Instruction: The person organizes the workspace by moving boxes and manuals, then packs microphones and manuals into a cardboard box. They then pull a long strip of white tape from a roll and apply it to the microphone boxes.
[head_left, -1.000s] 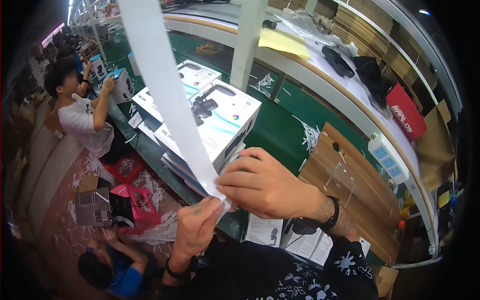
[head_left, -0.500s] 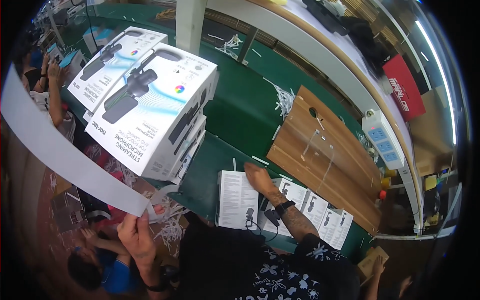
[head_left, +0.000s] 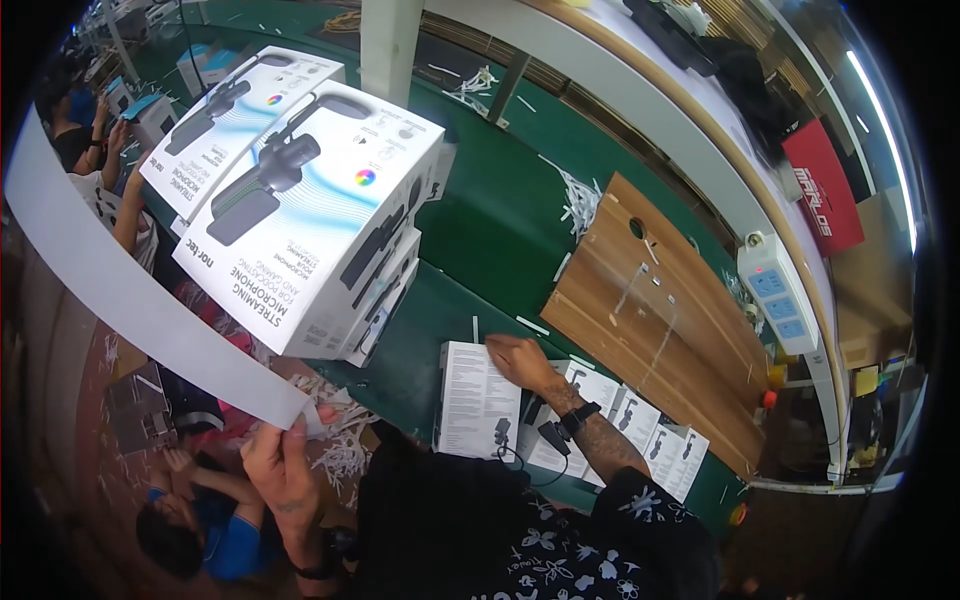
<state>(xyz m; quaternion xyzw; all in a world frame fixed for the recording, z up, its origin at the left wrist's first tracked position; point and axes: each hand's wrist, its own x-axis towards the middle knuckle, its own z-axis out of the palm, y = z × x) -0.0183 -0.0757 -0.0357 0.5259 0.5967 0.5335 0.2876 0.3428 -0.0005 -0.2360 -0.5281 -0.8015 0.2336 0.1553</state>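
My left hand [head_left: 283, 468], at the lower left, is closed in a pinch on the end of a long white paper strip [head_left: 140, 325] that curves up along the left rim. My right hand [head_left: 522, 362] rests at the upper right corner of a white microphone box [head_left: 478, 400] on the green table. Its fingers are curled against the box's top edge; whatever they might grip there is hidden. Printed text and a small microphone picture cover the face of this box. Beneath my right wrist lies a dark device [head_left: 553, 437] with a thin black cable.
Large stacked microphone boxes [head_left: 310, 220] rise at the left. More small white boxes [head_left: 630, 420] line the table right of my hand. Beyond them lies a brown wooden board [head_left: 650, 320]. A power strip [head_left: 775, 290] hangs at the right. A person in blue [head_left: 220, 540] crouches at lower left.
The view has shifted slightly, so the boxes and board appear a little further right. My left hand still pinches the strip. My right hand stays at the box corner, its fingers slightly moved.
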